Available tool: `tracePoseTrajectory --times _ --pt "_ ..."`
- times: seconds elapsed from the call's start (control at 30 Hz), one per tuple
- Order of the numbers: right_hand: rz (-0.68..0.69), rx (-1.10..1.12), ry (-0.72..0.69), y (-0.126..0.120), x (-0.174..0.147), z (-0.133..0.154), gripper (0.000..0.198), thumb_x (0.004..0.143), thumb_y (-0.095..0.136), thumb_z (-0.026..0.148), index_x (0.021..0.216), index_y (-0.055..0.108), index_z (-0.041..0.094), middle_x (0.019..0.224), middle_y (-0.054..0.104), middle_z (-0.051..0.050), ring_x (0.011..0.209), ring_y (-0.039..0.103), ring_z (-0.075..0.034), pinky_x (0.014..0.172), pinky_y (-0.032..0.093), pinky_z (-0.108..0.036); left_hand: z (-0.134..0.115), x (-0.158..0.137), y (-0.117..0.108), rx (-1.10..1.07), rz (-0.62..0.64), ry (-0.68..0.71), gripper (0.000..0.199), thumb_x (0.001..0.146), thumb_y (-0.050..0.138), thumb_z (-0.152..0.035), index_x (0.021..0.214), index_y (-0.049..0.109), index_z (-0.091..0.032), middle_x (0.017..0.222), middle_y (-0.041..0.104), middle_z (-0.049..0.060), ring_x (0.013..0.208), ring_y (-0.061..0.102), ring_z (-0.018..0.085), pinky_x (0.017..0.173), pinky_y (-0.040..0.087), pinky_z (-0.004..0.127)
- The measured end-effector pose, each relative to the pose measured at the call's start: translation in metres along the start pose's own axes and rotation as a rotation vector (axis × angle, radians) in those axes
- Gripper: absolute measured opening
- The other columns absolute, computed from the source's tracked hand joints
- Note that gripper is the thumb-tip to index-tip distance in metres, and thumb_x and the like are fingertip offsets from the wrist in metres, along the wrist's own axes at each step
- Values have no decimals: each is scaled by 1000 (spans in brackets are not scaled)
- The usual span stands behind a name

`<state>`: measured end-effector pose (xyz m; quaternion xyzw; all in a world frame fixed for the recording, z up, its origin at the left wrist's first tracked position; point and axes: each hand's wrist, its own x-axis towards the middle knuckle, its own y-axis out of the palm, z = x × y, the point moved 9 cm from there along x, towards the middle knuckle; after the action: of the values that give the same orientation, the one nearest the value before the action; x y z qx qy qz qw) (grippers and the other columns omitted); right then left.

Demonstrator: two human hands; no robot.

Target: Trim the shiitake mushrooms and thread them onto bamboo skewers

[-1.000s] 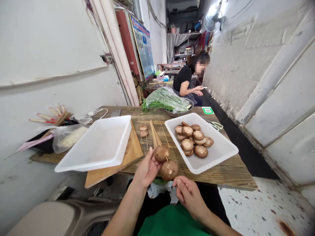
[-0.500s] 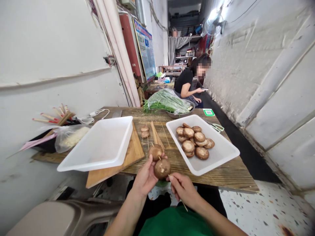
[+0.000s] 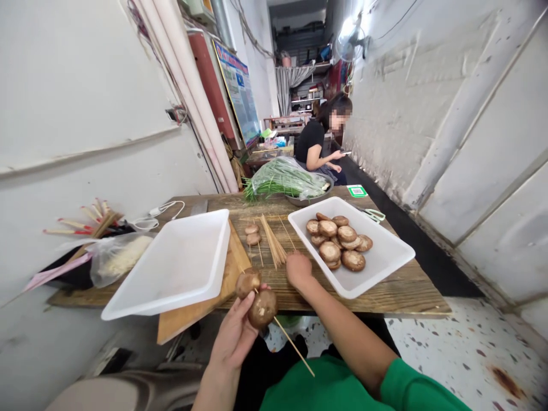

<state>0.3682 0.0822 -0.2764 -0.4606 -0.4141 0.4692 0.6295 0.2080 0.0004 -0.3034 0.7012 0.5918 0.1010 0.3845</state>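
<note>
My left hand [image 3: 234, 334] is closed around two brown mushrooms [image 3: 262, 309] threaded on a bamboo skewer [image 3: 295, 347]. Its bare end slants down toward my green shirt. My right hand [image 3: 298, 270] is over the wooden table, beside a fanned bundle of bamboo skewers [image 3: 274, 242] and a single skewer [image 3: 286, 232]. The back of that hand hides its fingers, so I cannot see what they touch. Beyond my left hand, a pair of skewered mushrooms [image 3: 252, 234] lies on the table. Loose mushrooms [image 3: 329, 251] are piled in the right white tray [image 3: 383, 254].
At left, a white tray [image 3: 171, 262] rests partly on a cutting board [image 3: 233, 274]. A bag of green vegetables [image 3: 286, 177] sits in a metal bowl at the back. Scissors [image 3: 374, 215] lie behind the right tray. A person [image 3: 314, 142] sits beyond the table holding a phone.
My right hand has left the skewer's lower end and moved forward to the table by the loose skewers. My left hand has shifted left and down with the skewered mushrooms. The view has turned slightly.
</note>
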Motion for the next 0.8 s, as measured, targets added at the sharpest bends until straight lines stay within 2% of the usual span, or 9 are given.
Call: tracePoseTrajectory --times 0.13,0.3,0.43,0.63,0.73,0.8 --pt "29 -14 -8 3 -4 -7 25 84 40 5 88 65 7 86 67 -17 81 65 -23 67 46 -29 -3 7 -6 19 -6 41 32 71 66 -12 102 62 -14 103 66 10 95 62 20 80 52 30" --pt "25 -31 -31 -4 -22 -10 21 87 43 15 90 63 9 84 68 -16 80 65 -21 67 46 -27 -4 15 -1 26 13 102 33 66 70 -11 98 62 -14 98 68 8 89 64 18 81 51 29" --pt "29 -43 -65 -4 -53 -15 22 87 40 15 90 61 9 81 68 -15 75 66 -23 64 46 -28 -8 23 3 29 5 116 31 66 69 -11 96 63 -13 95 68 8 86 64 18 78 52 29" --pt "114 -120 -126 -4 -106 -31 19 85 43 16 90 59 8 74 66 -15 70 65 -26 60 46 -32 -11 35 4 27 -24 92 29 67 67 -9 96 63 -13 92 69 8 84 65 17 75 53 28" --pt "46 -128 -135 -12 -100 -28 20 85 48 26 91 58 9 81 65 -16 75 64 -27 63 47 -34 -8 40 7 32 -24 82 27 67 67 -8 94 63 -13 90 69 7 82 65 17 74 53 27" --pt "-5 -127 -149 -15 -85 -21 20 84 49 24 93 58 9 88 64 -17 81 63 -26 66 47 -33 -7 40 10 34 -19 83 25 68 67 -8 92 63 -12 89 69 7 81 65 16 75 53 26"
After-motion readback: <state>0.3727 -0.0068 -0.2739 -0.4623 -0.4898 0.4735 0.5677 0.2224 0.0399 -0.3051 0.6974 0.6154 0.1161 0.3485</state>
